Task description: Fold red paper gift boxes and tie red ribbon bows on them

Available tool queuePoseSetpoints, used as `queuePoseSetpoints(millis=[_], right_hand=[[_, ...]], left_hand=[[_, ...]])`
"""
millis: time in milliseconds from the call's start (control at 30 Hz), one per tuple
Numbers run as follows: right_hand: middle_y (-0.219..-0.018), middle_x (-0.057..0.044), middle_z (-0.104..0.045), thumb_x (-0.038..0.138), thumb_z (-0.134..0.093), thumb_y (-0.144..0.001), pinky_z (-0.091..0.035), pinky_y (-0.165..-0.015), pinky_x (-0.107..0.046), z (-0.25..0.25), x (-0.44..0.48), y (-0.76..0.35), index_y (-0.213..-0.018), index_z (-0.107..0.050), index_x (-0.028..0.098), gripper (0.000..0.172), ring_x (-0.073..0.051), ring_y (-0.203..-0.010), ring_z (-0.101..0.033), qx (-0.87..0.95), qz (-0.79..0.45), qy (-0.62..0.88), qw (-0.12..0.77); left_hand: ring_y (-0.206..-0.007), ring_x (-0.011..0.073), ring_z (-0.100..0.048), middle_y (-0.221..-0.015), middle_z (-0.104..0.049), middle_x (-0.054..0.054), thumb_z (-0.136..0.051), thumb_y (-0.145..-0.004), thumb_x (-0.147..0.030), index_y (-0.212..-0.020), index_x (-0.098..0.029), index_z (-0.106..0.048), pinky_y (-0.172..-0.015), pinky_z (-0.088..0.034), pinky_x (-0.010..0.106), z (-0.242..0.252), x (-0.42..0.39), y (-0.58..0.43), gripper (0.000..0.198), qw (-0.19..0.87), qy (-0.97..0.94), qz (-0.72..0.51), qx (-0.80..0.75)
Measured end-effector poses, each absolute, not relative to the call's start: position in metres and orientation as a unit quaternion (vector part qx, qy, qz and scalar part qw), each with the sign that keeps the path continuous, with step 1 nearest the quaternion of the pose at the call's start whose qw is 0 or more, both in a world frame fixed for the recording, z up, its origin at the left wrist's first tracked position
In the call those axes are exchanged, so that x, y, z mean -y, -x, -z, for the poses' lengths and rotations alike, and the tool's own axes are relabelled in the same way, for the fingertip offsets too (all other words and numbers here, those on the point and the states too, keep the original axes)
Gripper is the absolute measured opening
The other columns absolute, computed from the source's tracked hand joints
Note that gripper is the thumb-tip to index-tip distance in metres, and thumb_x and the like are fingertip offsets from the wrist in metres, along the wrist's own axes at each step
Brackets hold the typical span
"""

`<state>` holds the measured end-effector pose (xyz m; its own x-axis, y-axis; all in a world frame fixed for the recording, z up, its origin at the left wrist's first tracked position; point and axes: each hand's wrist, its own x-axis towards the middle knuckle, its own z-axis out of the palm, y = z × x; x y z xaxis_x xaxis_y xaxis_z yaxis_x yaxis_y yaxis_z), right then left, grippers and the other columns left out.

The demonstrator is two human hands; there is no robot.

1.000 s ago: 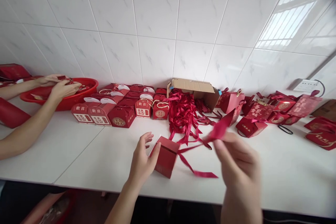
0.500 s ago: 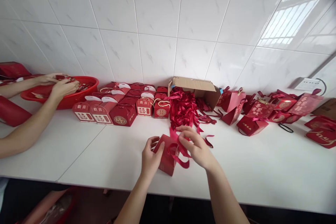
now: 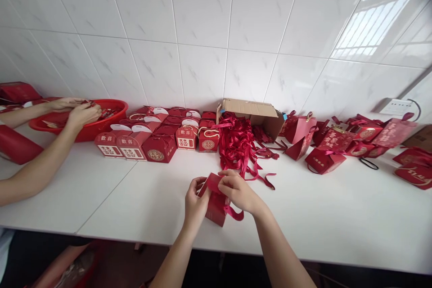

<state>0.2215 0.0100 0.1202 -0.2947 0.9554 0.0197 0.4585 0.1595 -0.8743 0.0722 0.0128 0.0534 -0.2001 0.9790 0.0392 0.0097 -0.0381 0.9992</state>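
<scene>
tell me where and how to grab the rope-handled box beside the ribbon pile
Probably by the pale rope handle, reaching from the front and slightly above. The box stands upright in the front row with that handle across its front, while a white-labelled box sits close on its left and the ribbon pile crowds its right.

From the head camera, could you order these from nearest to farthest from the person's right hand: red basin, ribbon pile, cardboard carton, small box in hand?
Measured from the right hand:
1. Small box: right at it, on its left.
2. Ribbon pile: just beyond it.
3. Cardboard carton: behind the pile, by the wall.
4. Red basin: far left.
</scene>
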Motion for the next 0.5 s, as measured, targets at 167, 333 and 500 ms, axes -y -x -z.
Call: queuePoseSetpoints(millis=[167, 333, 500], right_hand=[[-0.124, -0.009, -0.057, 0.024, -0.049, -0.086, -0.035, -0.099, -0.042, -0.120, -0.010, -0.219, -0.062, -0.060, 0.019, 0.027, -0.028, -0.126, -0.044, 0.698, -0.388, 0.517, 0.306], [-0.125, -0.012, -0.056, 0.023, -0.048, -0.087, -0.033, -0.101, -0.044, -0.121, -0.014, -0.214, -0.066, -0.062, 0.018, 0.026, -0.028, -0.126, -0.044, 0.700, -0.368, 0.536, 0.296], [-0.123, -0.011, -0.057, 0.025, -0.047, -0.088, -0.034, -0.101, -0.044, -0.122, -0.019, -0.215, -0.069, -0.062, 0.018, 0.025, -0.028, -0.124, -0.046, 0.731, -0.356, 0.516, 0.270]], left_hand=[[-0.088, 0.0223, -0.064, -0.094, -0.064, 0.007, -0.068, -0.071, -0.048, -0.093, -0.018, -0.057, -0.070, -0.052, 0.029, -0.052, -0.011, -0.072, 0.038, 0.438, -0.462, -0.552, -0.538], [-0.089, 0.0232, -0.063, -0.094, -0.065, 0.007, -0.066, -0.073, -0.048, -0.093, -0.019, -0.057, -0.073, -0.052, 0.031, -0.053, -0.007, -0.075, 0.036, 0.431, -0.480, -0.538, -0.544], [-0.093, 0.0261, -0.063, -0.102, -0.063, 0.009, -0.063, -0.077, -0.047, -0.102, -0.021, -0.054, -0.072, -0.052, 0.034, -0.058, 0.011, -0.081, 0.037, 0.423, -0.504, -0.509, -0.554]])
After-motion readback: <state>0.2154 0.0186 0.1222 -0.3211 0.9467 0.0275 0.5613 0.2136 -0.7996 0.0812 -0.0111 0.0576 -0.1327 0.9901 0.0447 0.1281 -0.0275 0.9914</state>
